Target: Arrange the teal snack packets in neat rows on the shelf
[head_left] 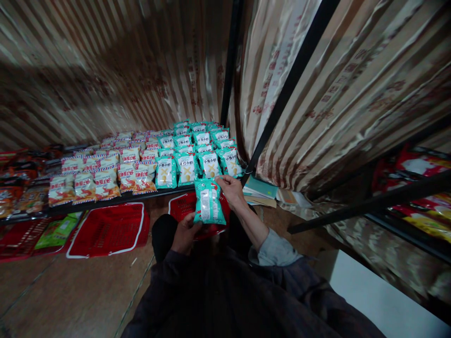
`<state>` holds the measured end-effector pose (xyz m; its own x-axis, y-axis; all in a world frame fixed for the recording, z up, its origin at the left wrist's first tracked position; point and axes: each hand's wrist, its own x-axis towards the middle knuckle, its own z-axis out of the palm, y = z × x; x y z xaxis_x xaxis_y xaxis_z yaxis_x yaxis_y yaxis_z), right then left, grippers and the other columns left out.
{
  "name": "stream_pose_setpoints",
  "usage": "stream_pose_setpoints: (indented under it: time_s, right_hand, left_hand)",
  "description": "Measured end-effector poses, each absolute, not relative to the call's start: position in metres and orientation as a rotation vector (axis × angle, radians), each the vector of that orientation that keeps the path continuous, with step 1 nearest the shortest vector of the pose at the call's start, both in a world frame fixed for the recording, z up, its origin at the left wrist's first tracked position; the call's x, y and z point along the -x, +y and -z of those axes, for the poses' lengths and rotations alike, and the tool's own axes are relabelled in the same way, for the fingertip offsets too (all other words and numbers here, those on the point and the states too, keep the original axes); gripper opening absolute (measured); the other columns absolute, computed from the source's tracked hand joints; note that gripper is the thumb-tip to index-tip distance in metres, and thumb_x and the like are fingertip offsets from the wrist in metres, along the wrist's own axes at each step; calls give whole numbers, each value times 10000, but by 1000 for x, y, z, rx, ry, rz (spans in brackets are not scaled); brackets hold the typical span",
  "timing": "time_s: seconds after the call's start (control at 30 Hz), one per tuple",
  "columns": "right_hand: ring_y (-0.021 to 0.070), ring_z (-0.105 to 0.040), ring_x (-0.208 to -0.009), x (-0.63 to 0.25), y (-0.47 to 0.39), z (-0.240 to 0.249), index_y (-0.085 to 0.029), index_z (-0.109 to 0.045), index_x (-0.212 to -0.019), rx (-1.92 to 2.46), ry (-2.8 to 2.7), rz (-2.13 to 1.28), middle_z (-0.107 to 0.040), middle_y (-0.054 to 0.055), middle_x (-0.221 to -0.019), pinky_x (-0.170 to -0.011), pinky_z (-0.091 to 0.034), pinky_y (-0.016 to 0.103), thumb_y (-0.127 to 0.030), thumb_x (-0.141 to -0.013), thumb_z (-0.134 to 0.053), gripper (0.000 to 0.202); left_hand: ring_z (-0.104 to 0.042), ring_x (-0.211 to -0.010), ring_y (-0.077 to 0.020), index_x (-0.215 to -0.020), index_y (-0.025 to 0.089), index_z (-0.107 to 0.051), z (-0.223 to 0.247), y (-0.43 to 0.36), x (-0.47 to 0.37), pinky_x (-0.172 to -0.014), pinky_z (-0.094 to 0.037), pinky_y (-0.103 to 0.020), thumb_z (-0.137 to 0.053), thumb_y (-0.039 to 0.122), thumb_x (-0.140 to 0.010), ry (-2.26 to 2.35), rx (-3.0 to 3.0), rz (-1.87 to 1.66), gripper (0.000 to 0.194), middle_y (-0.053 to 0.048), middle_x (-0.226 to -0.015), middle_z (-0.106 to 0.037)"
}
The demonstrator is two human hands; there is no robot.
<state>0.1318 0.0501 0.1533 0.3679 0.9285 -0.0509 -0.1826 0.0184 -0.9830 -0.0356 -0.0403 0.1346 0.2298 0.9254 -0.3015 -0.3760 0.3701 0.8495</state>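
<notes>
Between both hands is a teal snack bag [210, 203], its printed back turned up toward me. My right hand [231, 191] pinches the bag's upper right corner. Closed on the lower left corner is my left hand [185, 234]. A red basket [181, 206] lies below the bag, between my knees, and is partly hidden by it. Just beyond, rows of matching teal snack bags [186, 165] stand on a low shelf with their fronts facing me. Left of them are several white and orange snack bags [105, 182].
Another red basket [105, 230] with a white handle sits on the floor at left, beside a green packet [58, 231]. Black metal posts [282, 103] rise at the right before pleated curtains [141, 61]. Books or papers [262, 188] lie by the shelf end.
</notes>
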Motion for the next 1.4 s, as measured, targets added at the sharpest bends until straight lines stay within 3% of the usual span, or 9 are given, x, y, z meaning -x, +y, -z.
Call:
stream_pose_setpoints:
  time_s: [0.33,0.5,0.6,0.77,0.9,1.03,1.23,1.4]
  right_hand:
    - [164,-598,-698,-133,43,-148,-204,-663,-845,1332,-1081,-830,-650,-14,-712,-624,-456,253,-539,-763,-563,358]
    - [187,-633,-878,-125,33,-153,-232,-581,-1094,1258,-1090,-833,-673,48,-973,-727,-511,300,-483,-772,-594,409]
    - [198,-620,-956,-119,22,-159,-236,-547,-1126,1258,-1167,-708,-623,87,-1125,-759,-526,323,-432,-791,-595,391]
    - [201,-608,-915,-110,-3,-175,-237,-581,-1067,1277,-1451,-512,-605,73,-1017,-782,-529,341,-339,-844,-534,249]
    - [212,-587,-961,-105,-13,-179,-244,-591,-1072,1265,-1538,-448,-593,77,-1046,-784,-529,337,-293,-857,-508,236]
    - [209,-586,-988,-103,-14,-177,-236,-567,-1136,1262,-1543,-473,-593,83,-1082,-801,-527,329,-284,-860,-509,286]
    - [210,-612,-961,-103,-19,-179,-247,-549,-1184,1255,-1398,-671,-622,73,-1078,-789,-532,328,-351,-845,-536,355]
    - [236,-594,-1074,-103,-22,-182,-263,-559,-1172,1173,-1237,-943,-648,54,-1120,-828,-523,328,-442,-831,-528,386]
  left_hand:
    - [-668,-684,-202,-879,142,-661,-140,-47,33,-577,-527,-291,-803,299,-539,1021,-647,-1069,400,-34,-753,-708]
    - [-672,-738,-203,-871,145,-661,-138,-45,35,-626,-538,-296,-803,307,-543,1041,-621,-1138,392,-36,-794,-710]
    - [-677,-765,-205,-908,151,-649,-137,-44,36,-662,-542,-306,-802,316,-558,1056,-602,-1202,416,-37,-817,-713]
    - [-682,-786,-211,-993,170,-632,-139,-44,33,-671,-546,-312,-791,352,-585,1114,-641,-1290,474,-48,-911,-715]
    - [-682,-788,-214,-1029,183,-620,-142,-45,30,-663,-543,-302,-774,388,-607,1163,-710,-1319,494,-50,-923,-714]
    - [-676,-800,-220,-1044,196,-616,-147,-48,27,-677,-536,-305,-722,428,-665,1188,-820,-1327,458,-47,-901,-715]
    - [-631,-971,-244,-1074,207,-627,-158,-56,22,-850,-482,-327,-649,354,-750,1420,-1194,-1448,357,-83,-1044,-681]
    - [-624,-900,-225,-1092,199,-610,-156,-60,18,-785,-496,-335,-606,253,-775,1531,-1687,-1567,321,-94,-977,-659]
